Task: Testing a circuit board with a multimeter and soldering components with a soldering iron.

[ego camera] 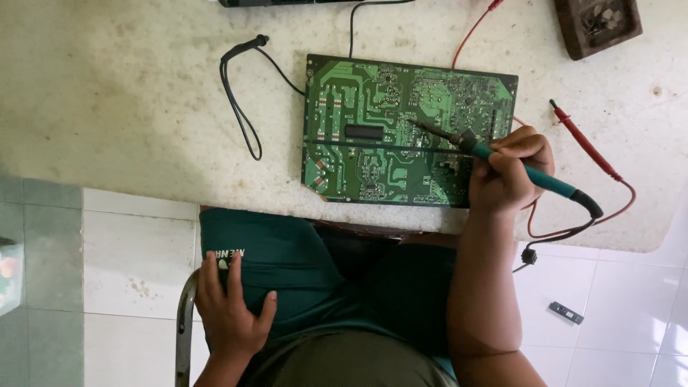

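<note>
Down nearest the camera, left hand (231, 304) spread flat on the thigh, fingers splayed over the dark green shorts (287, 265), gripping nothing, just beside the metal chair frame (185, 322). Well apart from the other hand. Up the forearm on the other side to the right hand (505, 172), closed pen-style around the teal soldering iron (527, 172), fingers wrapped on the handle. Iron slanted, black tail end low toward the right, metal tip pointing up-left and meeting the green circuit board (373, 129) near its middle. Board lying flat, solder side up, on the pale worn worktop (129, 107), close to the near edge. Black cord (559, 233) trailing off the iron's tail and over the edge of the worktop. Just right of the hand, a red probe (584, 143) lying on the surface, its red lead (623, 204) looping back under the wrist. Left of the board, a black cable (240, 100) in a long loop. Farther back, a dark brown tray (598, 25) at the top right corner. Below the worktop, white floor tiles (609, 301) with a small dark part (565, 312) lying on them.
</note>
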